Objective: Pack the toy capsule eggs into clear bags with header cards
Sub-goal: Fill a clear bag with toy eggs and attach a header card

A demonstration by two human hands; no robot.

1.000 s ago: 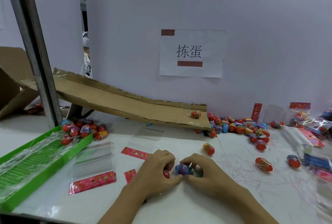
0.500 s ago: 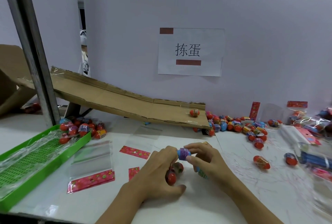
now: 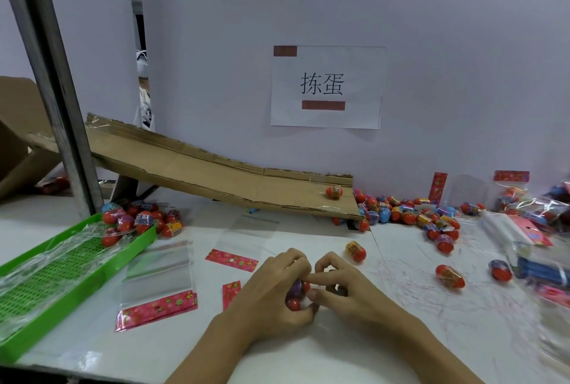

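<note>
Now the left hand (image 3: 271, 294) curls around a cluster of capsule eggs (image 3: 294, 294) near the counter's (image 3: 308, 353) front edge, lower than half a second ago; the right hand's (image 3: 342, 288) grip pinches against them, purple egg tucked in.

Pale lilac wall (image 3: 431, 29) behind, evenly lit. White paper sign (image 3: 327, 87) taped to it, two printed characters, brown tape strips above and below them. White tabletop (image 3: 308, 353) below (faint scribbles toward the right). Grey metal post (image 3: 52, 87) rising at left, dark gap (image 3: 140, 23) in the wall just beyond.
</note>
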